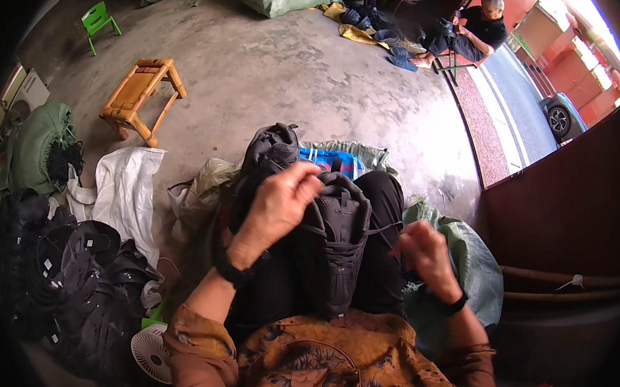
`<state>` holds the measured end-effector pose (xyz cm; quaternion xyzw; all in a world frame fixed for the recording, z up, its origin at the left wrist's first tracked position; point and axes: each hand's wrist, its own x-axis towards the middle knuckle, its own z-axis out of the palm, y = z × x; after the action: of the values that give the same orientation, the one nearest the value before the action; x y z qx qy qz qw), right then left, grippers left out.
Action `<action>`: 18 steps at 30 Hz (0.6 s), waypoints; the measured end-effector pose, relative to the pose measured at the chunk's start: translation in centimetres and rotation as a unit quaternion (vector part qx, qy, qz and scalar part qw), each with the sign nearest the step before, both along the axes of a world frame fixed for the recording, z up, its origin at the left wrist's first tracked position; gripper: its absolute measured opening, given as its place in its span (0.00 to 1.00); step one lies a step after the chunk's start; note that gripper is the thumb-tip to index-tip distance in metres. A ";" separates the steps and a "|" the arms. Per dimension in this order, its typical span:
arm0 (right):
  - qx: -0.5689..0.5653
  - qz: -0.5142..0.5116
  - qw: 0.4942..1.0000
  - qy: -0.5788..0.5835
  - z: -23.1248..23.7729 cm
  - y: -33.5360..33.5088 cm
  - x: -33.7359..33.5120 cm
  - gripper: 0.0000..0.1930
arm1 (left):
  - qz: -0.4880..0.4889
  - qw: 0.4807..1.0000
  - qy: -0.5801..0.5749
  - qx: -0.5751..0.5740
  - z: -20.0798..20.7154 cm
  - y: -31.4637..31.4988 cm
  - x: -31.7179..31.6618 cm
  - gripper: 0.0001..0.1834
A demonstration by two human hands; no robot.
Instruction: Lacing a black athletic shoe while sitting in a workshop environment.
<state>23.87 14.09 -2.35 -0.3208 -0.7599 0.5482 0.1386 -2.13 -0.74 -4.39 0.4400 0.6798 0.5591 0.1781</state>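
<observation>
A dark grey lace-up shoe [336,245] lies on my lap, its toe toward my body and its collar away from me. My left hand [279,206] is over the collar's left side, fingers curled together; what they pinch is hidden. A shoelace [384,228] stretches from the shoe's right side toward my right hand [427,254]. That hand is closed on the lace beside my right thigh, slightly smeared by motion. Just beyond my left hand sits a second dark shoe [273,145], partly covered by the hand.
Black shoe pieces [81,285] are heaped at my left, near a white sack [129,197] and a small white fan [151,353]. A bamboo stool [141,97] stands ahead. Green sacking [471,269] lies at my right. Another person [481,27] sits by the doorway.
</observation>
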 end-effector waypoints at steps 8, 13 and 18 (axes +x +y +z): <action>0.025 0.048 0.998 0.017 -1.4 -4.3 -4.4 0.05 | -0.047 0.975 0.160 -0.144 -0.8 1.7 2.6 0.21; 0.315 0.087 0.944 -0.038 -2.6 -4.2 -4.4 0.06 | -0.180 0.970 -0.115 -0.114 -0.8 1.7 0.1 0.20; 0.231 -0.009 0.973 0.026 -3.6 -4.7 -4.5 0.05 | -0.195 0.967 -0.125 -0.110 -1.2 1.6 -0.1 0.19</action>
<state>19.38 9.36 -5.92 -0.2727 -0.8592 0.3647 0.2333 -2.18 0.91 -5.60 0.4687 0.6104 0.4859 0.4142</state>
